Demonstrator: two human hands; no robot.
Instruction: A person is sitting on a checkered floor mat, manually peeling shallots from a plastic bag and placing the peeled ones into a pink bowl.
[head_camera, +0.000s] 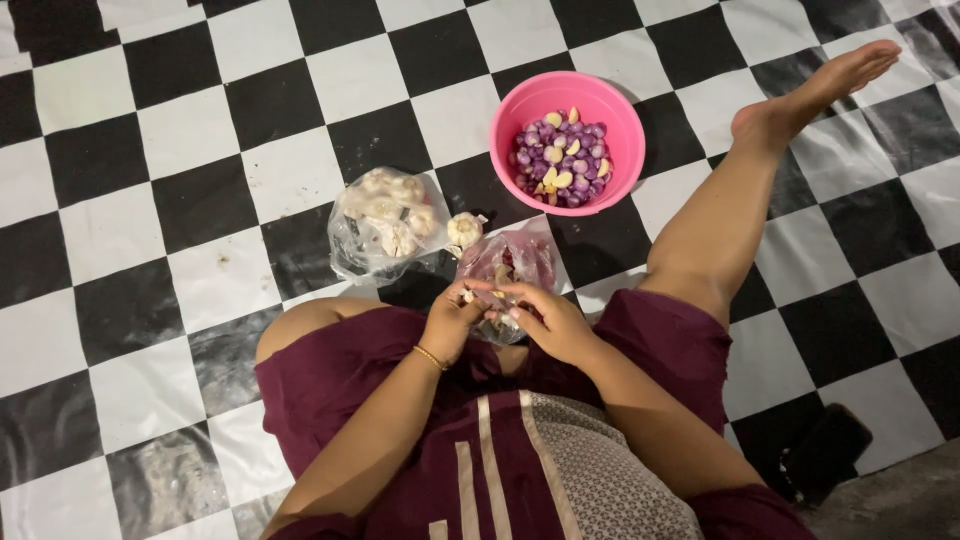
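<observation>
My left hand and right hand meet right over my lap, fingers curled in and pinching a small garlic clove between the fingertips; it's too small to tell how much skin is on it. The clove sits at the tips of my left fingers, just above the hem of my maroon shorts.

Risk here, as I judge it: the clove is tiny and slick, so one hard squeeze could shoot it out onto the checkered floor, or loose skin could scatter across my lap. A thumbnail pressed too hard could also bruise the flesh.

Just beyond my fingers, touching them, lies a clear plastic bag with reddish shallots, crumpled and open; a careless elbow could spill it. Beside it rests a loose garlic bulb, and left of that a second clear bag of garlic bulbs.

Farther out stands the pink bowl, holding peeled purple shallots and pale garlic cloves. The shallot bag lies between my hands and that bowl, so any reach has to pass over it. My right leg stretches out just beside the bowl; a shift of the knee could knock it.
</observation>
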